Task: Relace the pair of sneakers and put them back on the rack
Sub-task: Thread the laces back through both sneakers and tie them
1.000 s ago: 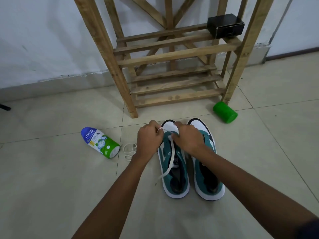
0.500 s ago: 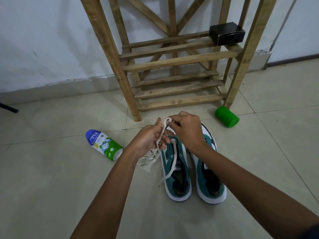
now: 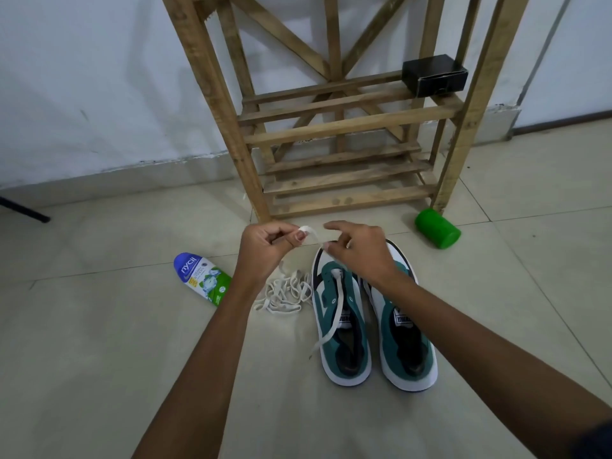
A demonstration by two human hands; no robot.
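Two green-and-white sneakers (image 3: 374, 313) stand side by side on the floor tiles before the wooden rack (image 3: 337, 127), a white lace (image 3: 334, 313) trailing over the left one.

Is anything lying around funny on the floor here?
Yes. A powder bottle and a green cup lie tipped on their sides on the floor. A loose lace sits in a tangled heap beside the left sneaker. Nothing looks spilled or broken.

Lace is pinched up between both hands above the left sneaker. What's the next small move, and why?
Probably pull the lace taut through the toe eyelets of the left sneaker. The left hand and right hand both pinch it, while one end trails loose over the tongue and higher eyelets look empty.
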